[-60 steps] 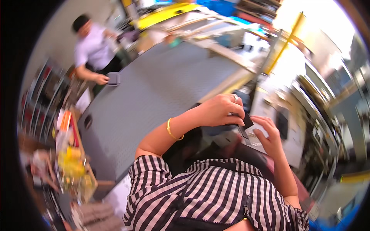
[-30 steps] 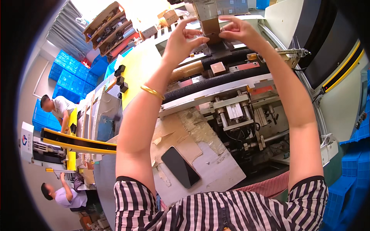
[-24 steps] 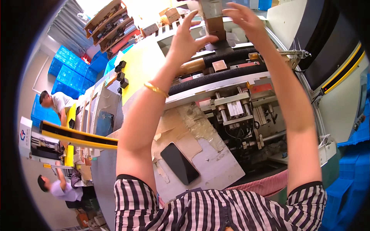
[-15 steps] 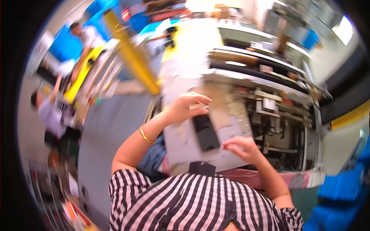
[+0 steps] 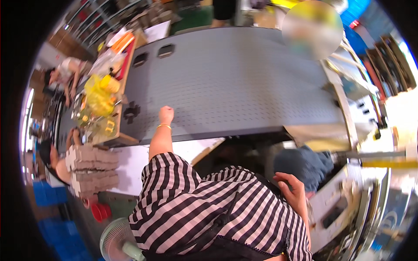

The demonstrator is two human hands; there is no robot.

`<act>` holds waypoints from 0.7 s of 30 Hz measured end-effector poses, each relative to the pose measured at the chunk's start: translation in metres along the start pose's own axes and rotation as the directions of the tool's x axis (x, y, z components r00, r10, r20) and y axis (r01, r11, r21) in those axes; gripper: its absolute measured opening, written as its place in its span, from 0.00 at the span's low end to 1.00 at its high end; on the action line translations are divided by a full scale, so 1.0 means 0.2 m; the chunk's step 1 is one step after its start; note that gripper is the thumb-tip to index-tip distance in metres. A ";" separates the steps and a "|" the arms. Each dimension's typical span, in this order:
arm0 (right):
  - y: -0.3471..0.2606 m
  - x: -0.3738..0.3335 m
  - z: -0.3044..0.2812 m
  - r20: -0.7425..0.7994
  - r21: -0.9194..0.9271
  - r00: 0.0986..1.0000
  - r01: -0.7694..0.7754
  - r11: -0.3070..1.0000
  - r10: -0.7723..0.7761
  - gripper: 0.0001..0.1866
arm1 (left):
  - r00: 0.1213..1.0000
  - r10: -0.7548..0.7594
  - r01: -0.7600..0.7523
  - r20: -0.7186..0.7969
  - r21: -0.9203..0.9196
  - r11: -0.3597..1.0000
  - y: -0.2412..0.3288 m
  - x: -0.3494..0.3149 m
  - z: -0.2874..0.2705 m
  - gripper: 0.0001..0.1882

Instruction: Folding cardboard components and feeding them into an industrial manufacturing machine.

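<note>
The palm and fingertips of the bare left hand point(image 5: 166, 115) are hidden, so whether anything is held cannot be told. The round pale-green fan point(image 5: 118, 239) is cut off below, the black-clothed person point(image 5: 224, 9) above. Details are lost within the round blurred patch point(image 5: 312, 29).

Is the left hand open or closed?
Closed: the left hand is curled fist-like over the grey table; whether it holds something, I cannot tell.

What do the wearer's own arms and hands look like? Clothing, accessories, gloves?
Left sleeve: black and pale stripes, forearm bare. Plain gold-coloured bangle on the left wrist. No gloves on left hand or right hand. Right sleeve edge unclear. Rings: too small to tell on the left.
</note>
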State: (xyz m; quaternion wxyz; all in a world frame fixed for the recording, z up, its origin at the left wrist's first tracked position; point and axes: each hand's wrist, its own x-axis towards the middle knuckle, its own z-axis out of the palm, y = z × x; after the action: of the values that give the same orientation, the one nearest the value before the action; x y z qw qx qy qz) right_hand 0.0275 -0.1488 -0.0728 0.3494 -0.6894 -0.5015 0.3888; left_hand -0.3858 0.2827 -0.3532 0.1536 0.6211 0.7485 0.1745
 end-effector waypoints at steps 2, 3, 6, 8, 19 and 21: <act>-0.09 0.25 0.08 0.129 -0.022 0.990 0.063 0.998 -0.060 0.16 | 0.981 -0.155 0.159 -0.113 0.028 0.987 -0.36 0.11 -0.21 0.10; -0.15 0.36 0.12 0.195 -0.073 0.978 0.084 0.994 -0.069 0.16 | 0.972 -0.188 0.200 -0.144 0.077 0.977 -0.51 0.15 -0.30 0.10; -0.25 0.64 0.24 0.337 -0.148 0.938 0.135 0.980 -0.079 0.17 | 0.942 -0.284 0.313 -0.176 0.166 0.935 -0.66 0.21 -0.42 0.15; -0.28 0.79 0.31 0.419 -0.169 0.902 0.189 0.967 -0.102 0.19 | 0.927 -0.359 0.375 -0.112 0.214 0.902 -0.60 0.26 -0.54 0.24; -0.14 0.83 0.40 0.450 -0.296 0.887 0.259 0.920 -0.105 0.18 | 0.957 -0.279 0.286 -0.080 0.425 0.859 -0.71 0.47 -0.49 0.10; -0.13 0.74 0.39 0.423 -0.284 0.899 0.247 0.927 -0.110 0.18 | 0.996 -0.089 0.080 0.002 0.422 0.903 -0.63 0.47 -0.47 0.08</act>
State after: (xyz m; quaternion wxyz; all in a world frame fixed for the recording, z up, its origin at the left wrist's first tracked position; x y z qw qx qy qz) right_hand -0.0239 0.0071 -0.1122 0.1537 -0.5945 -0.6819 0.3975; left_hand -0.5544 0.3482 -0.3279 0.0310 0.6083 0.7931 -0.0047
